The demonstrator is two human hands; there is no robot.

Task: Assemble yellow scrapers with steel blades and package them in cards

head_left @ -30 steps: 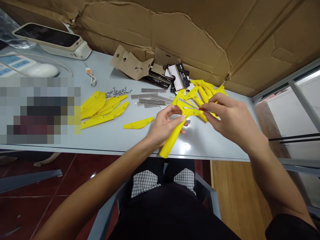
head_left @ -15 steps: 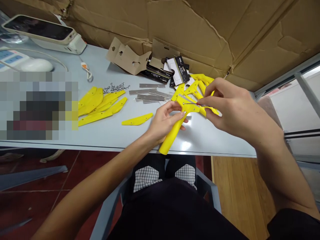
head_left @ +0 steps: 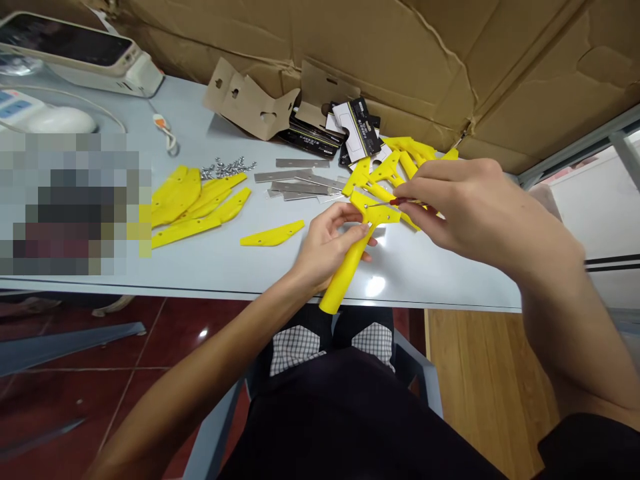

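My left hand [head_left: 327, 243] is closed round a yellow plastic scraper [head_left: 346, 272] near its head, with the thick handle slanting down towards the table's front edge. Two small screws show in the scraper's head. A thin screwdriver [head_left: 397, 201] with a red handle is pinched in the fingers of my right hand [head_left: 465, 210]. Its tip points left and meets, or nearly meets, the left screw [head_left: 365, 206]. Further back, several more yellow scrapers [head_left: 387, 168] lie heaped, partly hidden by my right hand. One loose yellow plate [head_left: 273, 234] rests left of my left hand.
Metal blades [head_left: 300, 187], a pile of screws [head_left: 227, 168] and stacked yellow plates [head_left: 180, 197] lie on the table [head_left: 200, 270]. Behind them are an opened cardboard box [head_left: 250, 100] and black-and-white cards [head_left: 357, 127]. A phone [head_left: 65, 43] sits at the far left. Cardboard [head_left: 375, 47] walls the back.
The view has shifted slightly. My right hand and the screwdriver have turned a little, and more of the red handle shows. My left hand keeps its hold on the scraper.
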